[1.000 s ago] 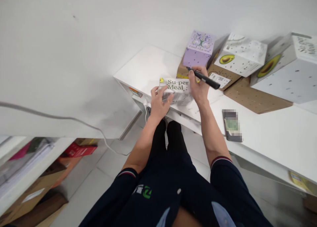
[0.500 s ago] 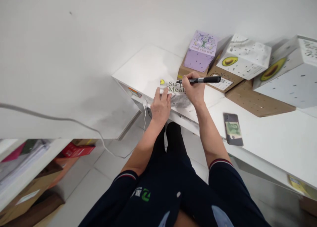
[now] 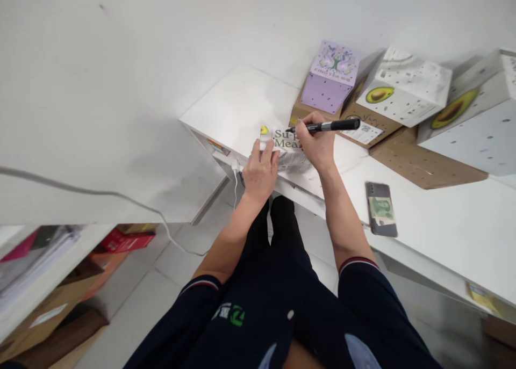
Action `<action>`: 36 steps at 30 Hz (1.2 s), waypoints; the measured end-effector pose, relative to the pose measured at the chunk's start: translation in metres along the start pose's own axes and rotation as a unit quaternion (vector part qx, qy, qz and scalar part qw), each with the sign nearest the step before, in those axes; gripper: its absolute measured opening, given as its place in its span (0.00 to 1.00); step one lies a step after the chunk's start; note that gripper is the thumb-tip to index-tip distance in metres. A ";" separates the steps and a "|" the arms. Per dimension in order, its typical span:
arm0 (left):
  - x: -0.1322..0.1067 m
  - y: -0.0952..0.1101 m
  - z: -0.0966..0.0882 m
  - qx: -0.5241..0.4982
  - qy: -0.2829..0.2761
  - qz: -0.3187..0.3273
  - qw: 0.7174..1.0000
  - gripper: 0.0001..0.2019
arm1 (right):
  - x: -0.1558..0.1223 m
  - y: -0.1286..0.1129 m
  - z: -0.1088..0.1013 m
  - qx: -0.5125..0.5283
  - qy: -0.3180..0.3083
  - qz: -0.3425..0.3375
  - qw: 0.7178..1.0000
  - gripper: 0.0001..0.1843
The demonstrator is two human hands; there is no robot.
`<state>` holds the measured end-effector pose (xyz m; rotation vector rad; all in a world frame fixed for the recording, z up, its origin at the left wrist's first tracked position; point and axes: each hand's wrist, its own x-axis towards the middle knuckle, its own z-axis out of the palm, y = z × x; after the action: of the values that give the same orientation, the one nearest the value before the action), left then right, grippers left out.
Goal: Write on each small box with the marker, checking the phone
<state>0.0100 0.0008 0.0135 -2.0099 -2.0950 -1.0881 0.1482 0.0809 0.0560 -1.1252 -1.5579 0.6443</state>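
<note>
A white packet printed "Su-per Meal" [image 3: 284, 138] lies near the front edge of the white table [image 3: 443, 218]. My left hand [image 3: 261, 171] rests on the packet's left end, fingers flat on it, pinning it down. My right hand [image 3: 314, 145] is closed round a black marker pen [image 3: 326, 125]. The pen lies almost level, its tip pointing left and touching the packet's top face near the print.
Behind the packet stand a purple carton [image 3: 330, 76], white avocado-print cartons [image 3: 403, 87] and brown cardboard boxes [image 3: 423, 162]. A dark phone [image 3: 381, 216] lies on the table to the right. A white cable [image 3: 100, 194] crosses at left, above shelves with papers and boxes [image 3: 52, 283].
My right hand swung the pen from tilted up and away to level, and brought its tip down onto the packet. My left hand slid further onto the packet's left end.
</note>
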 end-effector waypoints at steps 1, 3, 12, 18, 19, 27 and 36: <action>0.000 0.000 0.000 -0.002 0.002 0.000 1.000 0.26 | 0.000 0.000 0.000 0.000 0.001 -0.001 1.000 0.15; 0.000 -0.001 0.001 -0.010 0.002 -0.002 1.000 0.27 | 0.000 0.001 -0.001 0.001 -0.002 -0.005 1.000 0.15; 0.000 0.001 -0.002 -0.004 -0.023 -0.023 0.999 0.25 | -0.006 0.002 -0.008 0.073 0.119 0.015 0.990 0.20; -0.001 0.003 -0.006 0.013 -0.036 -0.025 0.999 0.24 | -0.038 0.054 -0.065 -0.140 0.234 0.077 0.959 0.19; -0.001 0.003 -0.006 0.013 -0.037 -0.025 0.999 0.24 | -0.045 0.065 -0.075 -0.230 0.173 0.095 0.953 0.18; -0.002 0.007 -0.008 0.034 -0.038 -0.029 0.998 0.24 | -0.064 0.092 -0.088 -0.542 -0.166 0.135 0.813 0.32; -0.007 0.005 -0.007 0.035 -0.043 -0.014 0.998 0.24 | -0.141 0.066 -0.156 -0.542 0.055 0.333 0.770 0.45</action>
<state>0.0121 -0.0089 0.0177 -2.0363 -2.1766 -0.9353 0.3167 -0.0414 -0.0153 -2.6080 -1.3691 0.0115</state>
